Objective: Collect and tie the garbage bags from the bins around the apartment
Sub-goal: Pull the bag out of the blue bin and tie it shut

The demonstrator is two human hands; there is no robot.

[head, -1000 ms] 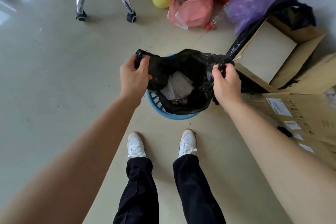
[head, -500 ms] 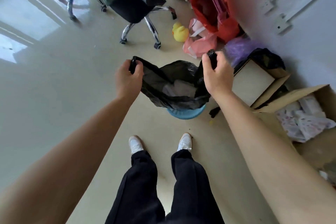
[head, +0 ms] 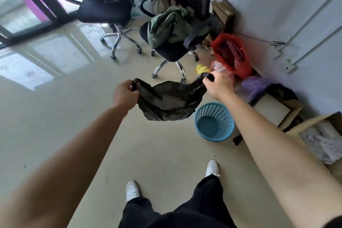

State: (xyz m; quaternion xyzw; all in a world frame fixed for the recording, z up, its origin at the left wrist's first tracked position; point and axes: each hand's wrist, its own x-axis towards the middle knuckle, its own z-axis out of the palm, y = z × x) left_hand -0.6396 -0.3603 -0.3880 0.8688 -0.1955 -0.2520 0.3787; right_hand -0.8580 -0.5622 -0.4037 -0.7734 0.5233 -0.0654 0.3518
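Black garbage bag (head: pixel 167 102) hangs between hands, clear of blue bin (head: pixel 214 122): left hand (head: pixel 125 94) grips one rim corner, right hand (head: pixel 217 84) the other

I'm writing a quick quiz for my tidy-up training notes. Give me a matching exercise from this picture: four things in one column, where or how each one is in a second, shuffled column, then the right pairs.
Things
1. garbage bag
2. bin
3. jacket
4. red bag

Places or states
A. draped on the seat of an office chair
B. stands on the floor, no liner inside
C. open, beside the wall
D. hangs in the air, gripped by the left hand and the right hand

Pairs: 1-D, 2-B, 3-A, 4-C
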